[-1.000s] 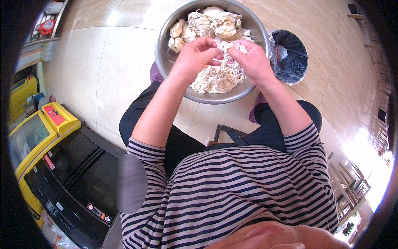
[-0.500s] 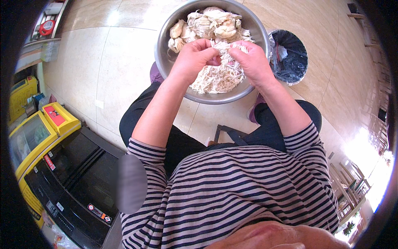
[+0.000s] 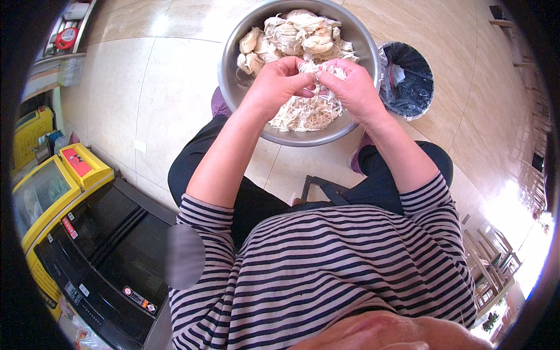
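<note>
A wide steel bowl [image 3: 228,70] stands between my knees. Large pale, fibrous pieces that look like cooked chicken [image 3: 291,36] are heaped in its far half. A pile of fine pale shreds [image 3: 306,114] lies in the near half. Over that pile my left hand [image 3: 279,84] is closed, thumb and fingers pinching strands of the same stuff. My right hand [image 3: 348,86] faces it, also closed, its fingers pinching a bunch of shreds. The two thumbs almost meet, and strands show between and above them. Parts of the fingers are hidden behind the hands.
Right of the bowl stands a bin [image 3: 408,79] lined with a dark bag. At my left is a black appliance [image 3: 116,245] beside a yellow cabinet [image 3: 87,160] with a glass lid. Wooden chairs [image 3: 490,262] stand at the far right, and pale tiles [image 3: 181,70] cover the floor.
Both hands have drawn slightly closer together, with the left hand shifted a little right. The thumbs are nearer each other over the shreds. The bowl stays in place.
</note>
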Demonstrator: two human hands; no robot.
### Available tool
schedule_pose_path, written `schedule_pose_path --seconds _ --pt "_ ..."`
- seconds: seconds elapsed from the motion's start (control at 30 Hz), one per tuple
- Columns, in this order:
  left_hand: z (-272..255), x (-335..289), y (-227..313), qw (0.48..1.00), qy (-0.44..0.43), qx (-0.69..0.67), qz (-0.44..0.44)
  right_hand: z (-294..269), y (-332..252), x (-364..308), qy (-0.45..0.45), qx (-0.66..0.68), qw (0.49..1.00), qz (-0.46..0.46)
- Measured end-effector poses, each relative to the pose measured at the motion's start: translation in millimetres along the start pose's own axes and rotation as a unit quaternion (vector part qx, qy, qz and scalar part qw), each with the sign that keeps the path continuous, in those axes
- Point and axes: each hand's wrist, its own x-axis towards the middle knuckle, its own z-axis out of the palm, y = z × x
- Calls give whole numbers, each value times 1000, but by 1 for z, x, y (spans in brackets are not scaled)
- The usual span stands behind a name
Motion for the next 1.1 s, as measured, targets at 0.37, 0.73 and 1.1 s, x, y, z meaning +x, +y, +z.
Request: schedule_pose_path --seconds 0.37,0.73,1.1 --pt "-1 2 -6 999 -21 -27 -4 1 -3 -2 -14 -83 996 -29" --pt "-1 1 -4 1000 -2 -25 -7 2 -1 -2 -9 -4 1000 -11" --pt "-2 1 -4 999 8 -50 16 -1 -4 -1 4 -14 1000 -25"
